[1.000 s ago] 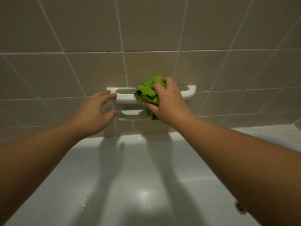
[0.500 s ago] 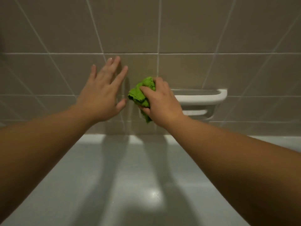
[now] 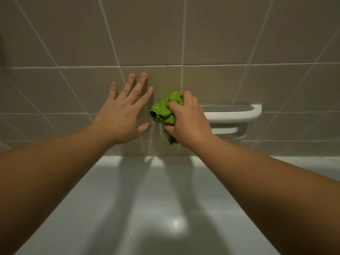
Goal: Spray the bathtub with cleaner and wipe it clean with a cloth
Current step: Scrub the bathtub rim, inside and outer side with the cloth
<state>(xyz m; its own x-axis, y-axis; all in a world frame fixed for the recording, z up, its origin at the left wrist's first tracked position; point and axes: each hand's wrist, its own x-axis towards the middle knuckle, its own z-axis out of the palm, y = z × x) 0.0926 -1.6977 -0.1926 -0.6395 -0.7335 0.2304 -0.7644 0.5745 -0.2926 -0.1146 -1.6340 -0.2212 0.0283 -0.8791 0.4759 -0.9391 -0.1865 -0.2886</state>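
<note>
Just left of the white moulded ceramic soap shelf fixed to the wall, the right hand grips a crumpled bright green cloth, with its fingers curled over the top of the wad and the thumb tucked beneath it. The cloth is bunched against the beige glazed wall tiles, and a loose tail of it hangs down below the hand, ending short of the tub's rim. The right hand hides the left end of the soap shelf; the shelf's rounded right end and a lower lip under it show plainly.

Farther left of the soap shelf, beyond the cloth, the left hand lies flat toward the tiles with its fingers straight and spread wide, holding nothing. Its thumb points toward the cloth and stops just short of it. Whether the palm actually presses the wall cannot be told.

Below the soap shelf, the white glossy bathtub fills the lower part of the view, its far rim meeting the tiles along a pale line. Both bare forearms reach across it from the near corners, casting long dark shadows on its surface, and a small bright glare spot sits on the tub between them.
</note>
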